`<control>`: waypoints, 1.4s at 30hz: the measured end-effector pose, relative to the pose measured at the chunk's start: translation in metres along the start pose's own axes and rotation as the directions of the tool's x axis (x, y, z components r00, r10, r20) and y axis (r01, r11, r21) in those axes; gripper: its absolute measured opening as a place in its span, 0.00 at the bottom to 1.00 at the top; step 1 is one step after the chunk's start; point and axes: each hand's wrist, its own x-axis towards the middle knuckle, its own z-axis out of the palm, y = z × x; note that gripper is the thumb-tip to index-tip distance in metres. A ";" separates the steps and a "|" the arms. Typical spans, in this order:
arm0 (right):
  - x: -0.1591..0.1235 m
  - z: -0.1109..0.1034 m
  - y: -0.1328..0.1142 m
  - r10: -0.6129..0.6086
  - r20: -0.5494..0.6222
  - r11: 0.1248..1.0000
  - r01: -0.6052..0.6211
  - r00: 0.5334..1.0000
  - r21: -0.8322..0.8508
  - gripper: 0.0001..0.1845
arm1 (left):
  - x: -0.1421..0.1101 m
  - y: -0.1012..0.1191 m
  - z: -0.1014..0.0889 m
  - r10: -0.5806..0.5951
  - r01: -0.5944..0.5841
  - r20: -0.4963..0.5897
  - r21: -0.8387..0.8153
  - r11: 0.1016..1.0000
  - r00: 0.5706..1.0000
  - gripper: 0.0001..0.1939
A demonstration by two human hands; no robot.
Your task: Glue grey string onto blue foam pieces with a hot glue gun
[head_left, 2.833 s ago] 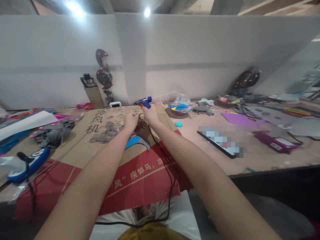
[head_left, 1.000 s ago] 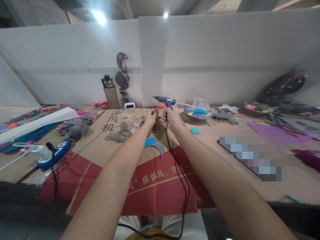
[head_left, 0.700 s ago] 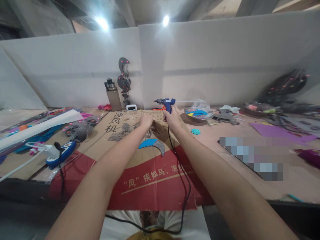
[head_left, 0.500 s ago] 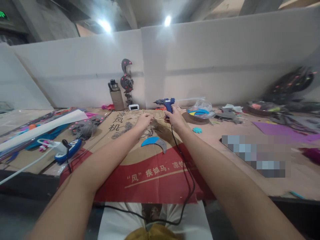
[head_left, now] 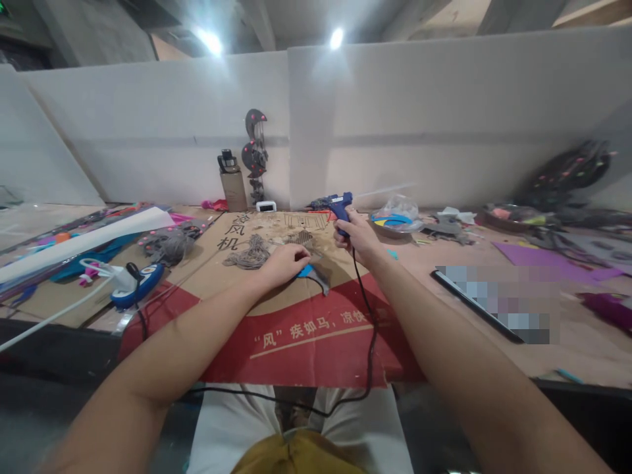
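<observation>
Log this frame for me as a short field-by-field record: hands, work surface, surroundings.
left hand: at blue-and-grey crescent, grip unclear
right hand: holding blue glue gun, nozzle pointing left
surface: printed cardboard
left of crescent: grey yarn
near wall: upright bottle
far left: white roll, blue power strip

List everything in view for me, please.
Glue gun: one, blue, in right hand
Crescent: one, blue and grey, beside left hand
Cardboard: one, brown and red, on table
Yarn: one tangle, grey, on cardboard
Gun cord: one, black, hanging down
Bottle: one, brownish, before wall
Ornament strand: one, dark, beside bottle
Power strip: one, blue, left
Roll: one, white, left
Dishes: two, translucent, back right
Sheet: one, purple, right
Tablet: one, black-edged, right
Scraps: many, mixed, both sides
Wall: one, white, behind
Table: one, pinkish, beneath
Hands: two, bare, centre
</observation>
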 end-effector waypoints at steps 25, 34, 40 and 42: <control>-0.006 -0.010 -0.010 0.089 -0.084 0.922 -0.050 0.992 0.384 0.12 | -0.004 -0.018 -0.008 0.144 -0.158 0.148 0.094 0.983 0.978 0.23; -0.003 -0.010 0.000 0.081 -0.138 0.984 -0.057 0.987 0.167 0.11 | -0.003 -0.010 0.003 0.212 -0.263 0.271 0.169 0.950 0.939 0.27; -0.005 -0.006 -0.008 0.041 -0.066 0.958 -0.021 0.997 0.284 0.13 | -0.005 -0.002 -0.002 0.126 -0.144 0.193 0.084 0.986 0.973 0.22; -0.007 -0.004 -0.011 0.023 -0.041 0.947 -0.008 0.999 0.323 0.13 | -0.005 -0.001 -0.005 0.102 -0.114 0.183 0.055 0.992 0.978 0.22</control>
